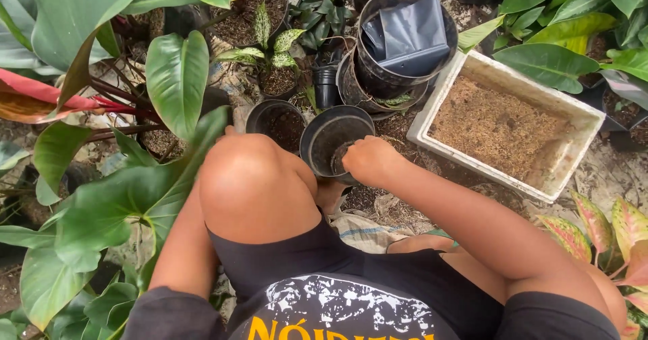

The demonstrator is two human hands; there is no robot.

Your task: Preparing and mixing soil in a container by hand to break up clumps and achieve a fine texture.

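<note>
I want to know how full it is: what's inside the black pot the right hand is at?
The black pot shows dark inner wall and little fill; the right hand at its rim covers part of the bottom.

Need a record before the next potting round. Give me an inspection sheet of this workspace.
Surface: ground of dirt and worn sheeting, soil scattered about.
Job's things: black pot tilted toward the person; second pot beside it, soil inside.
Clutter: white box of brown fibre mix; big pot holding a folded black bag; small stacked pots.
Hands: right hand at the black pot's rim, fingers inside; left hand hidden behind the knee.
Cables: nothing seen.
Surroundings: large green leaves on the left, a spotted seedling, pink-edged leaves at lower right.
</note>
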